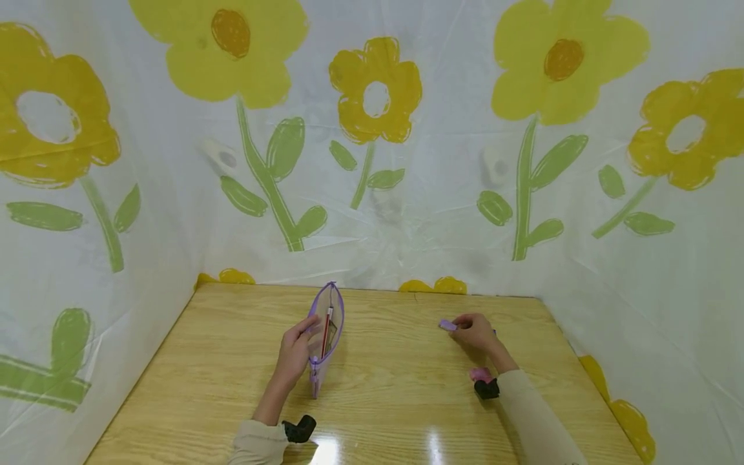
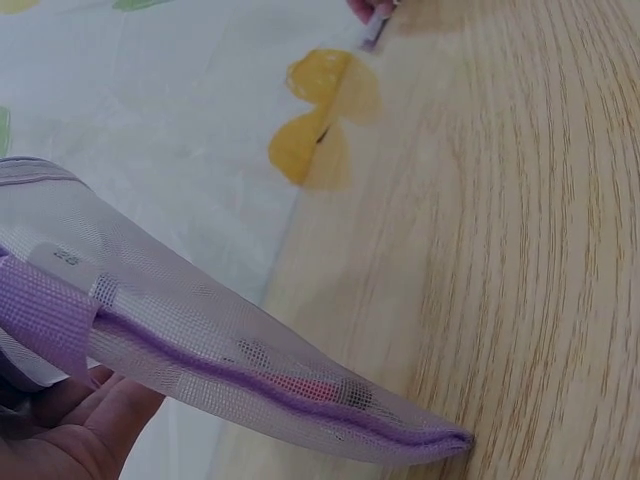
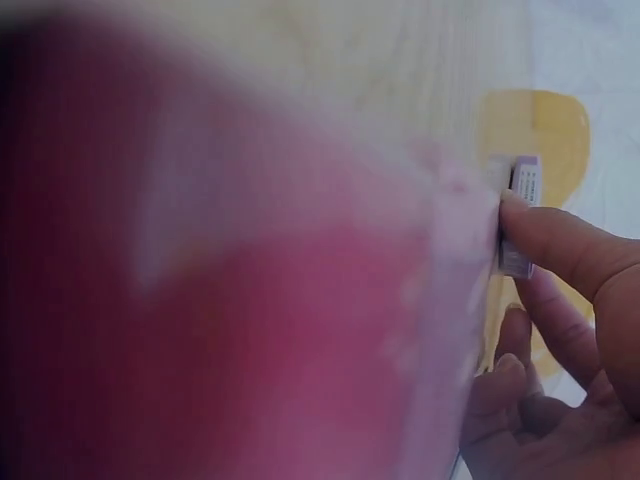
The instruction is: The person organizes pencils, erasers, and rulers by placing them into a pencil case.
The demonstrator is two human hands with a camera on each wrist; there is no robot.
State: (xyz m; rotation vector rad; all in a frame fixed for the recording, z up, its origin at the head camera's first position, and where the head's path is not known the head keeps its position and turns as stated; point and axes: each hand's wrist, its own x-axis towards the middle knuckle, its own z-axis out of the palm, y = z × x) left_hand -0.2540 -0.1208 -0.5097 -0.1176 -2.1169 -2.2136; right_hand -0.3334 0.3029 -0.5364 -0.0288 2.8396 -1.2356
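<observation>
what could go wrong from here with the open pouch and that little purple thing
The small purple block might slip, since the right hand only pinches it.
The red stick could slide out if the left hand tips the mesh pouch, whose mouth is open.

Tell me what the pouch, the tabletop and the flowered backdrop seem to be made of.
Pouch: translucent matte mesh, probably plastic or nylon, since a fine grid shows; its purple strap looks like woven fabric. Tabletop: wood or wood-look laminate, grained and glossy enough to reflect light. Flowered backdrop: thin, slightly shiny sheet, plastic or coated fabric, judging by its creases and sheen.
</observation>
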